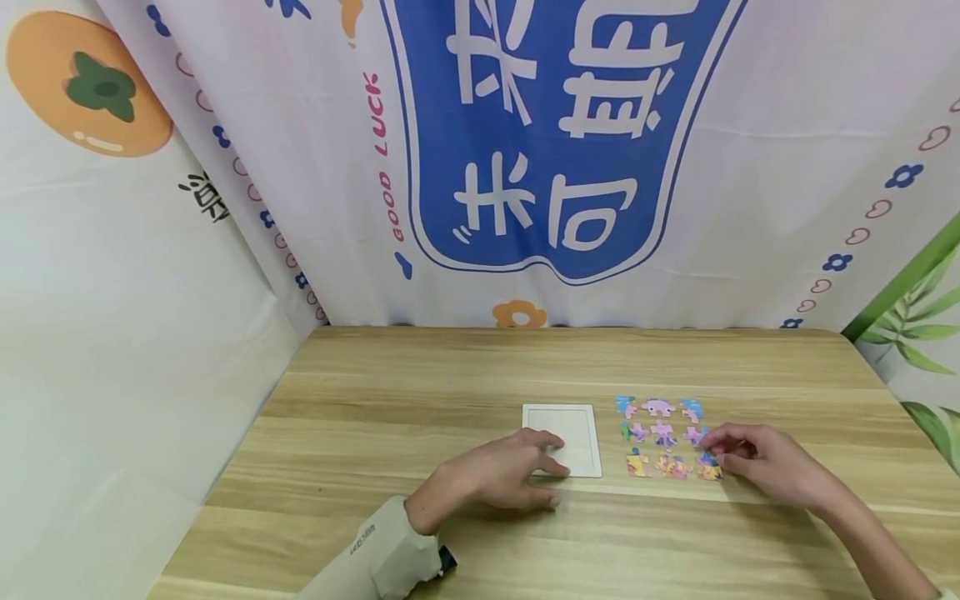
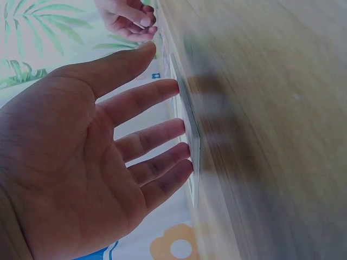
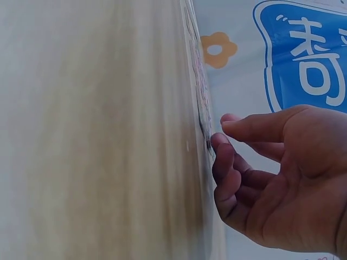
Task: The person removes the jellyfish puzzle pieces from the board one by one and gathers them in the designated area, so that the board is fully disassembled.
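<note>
A white square puzzle tray [image 1: 597, 446] with a thin raised border lies flat on the table. My left hand [image 1: 506, 475] rests on its left part, fingers spread and only slightly bent; in the left wrist view the fingertips [image 2: 181, 127] meet the tray's face. To the right of the tray, several colourful jigsaw pieces [image 1: 662, 433] lie apart in three rows of three. At the right side of this group is my right hand [image 1: 776, 467], its fingers loosely bent beside the bottom right piece [image 1: 709, 472]. Nothing shows between its thumb and index finger in the right wrist view.
The wooden table [image 1: 360, 417] extends around the tray and pieces. Behind it hangs a white cloth [image 1: 450, 292] with a blue printed sign, and another white cloth [image 1: 135, 333] covers the left side.
</note>
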A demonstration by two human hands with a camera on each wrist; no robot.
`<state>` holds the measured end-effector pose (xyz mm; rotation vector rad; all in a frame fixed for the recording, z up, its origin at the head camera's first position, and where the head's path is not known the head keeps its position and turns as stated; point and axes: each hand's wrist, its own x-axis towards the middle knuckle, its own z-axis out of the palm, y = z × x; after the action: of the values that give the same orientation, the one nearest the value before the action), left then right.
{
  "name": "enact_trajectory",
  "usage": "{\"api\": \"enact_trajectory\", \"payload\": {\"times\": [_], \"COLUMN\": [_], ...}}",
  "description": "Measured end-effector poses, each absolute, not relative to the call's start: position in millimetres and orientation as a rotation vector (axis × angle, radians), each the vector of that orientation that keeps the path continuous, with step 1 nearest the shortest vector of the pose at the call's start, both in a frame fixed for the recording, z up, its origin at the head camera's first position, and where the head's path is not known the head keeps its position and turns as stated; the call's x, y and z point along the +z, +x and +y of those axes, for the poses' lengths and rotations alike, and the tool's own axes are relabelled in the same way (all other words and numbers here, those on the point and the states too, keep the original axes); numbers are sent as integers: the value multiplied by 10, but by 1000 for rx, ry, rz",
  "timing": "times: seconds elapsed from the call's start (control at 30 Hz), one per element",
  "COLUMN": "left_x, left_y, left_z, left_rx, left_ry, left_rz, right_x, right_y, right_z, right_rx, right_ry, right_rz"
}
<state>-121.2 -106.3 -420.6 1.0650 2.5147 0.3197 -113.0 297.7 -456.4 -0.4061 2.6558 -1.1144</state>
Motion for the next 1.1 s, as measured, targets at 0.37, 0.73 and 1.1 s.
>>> {"api": "enact_trajectory", "payload": {"times": [0.37,0.73,1.1], "left_x": [-4197,-4196,-4196], "left_y": [-1217,-1215,-1229], "left_z": [-1059,-1060,-1067], "left_rx": [323,323,338], "left_ry": [1057,1063,1067], "left_rz": [2513,2508,2492], "right_x": [-4552,-4557,-4555], "right_y": [-1105,-1109,-1102], "right_z": [2953,2969,2969], "right_rx": [-1057,-1043,-1051], "right_ry": [-480,-459,-494], "right_rz": [2681,2673,2668]}}
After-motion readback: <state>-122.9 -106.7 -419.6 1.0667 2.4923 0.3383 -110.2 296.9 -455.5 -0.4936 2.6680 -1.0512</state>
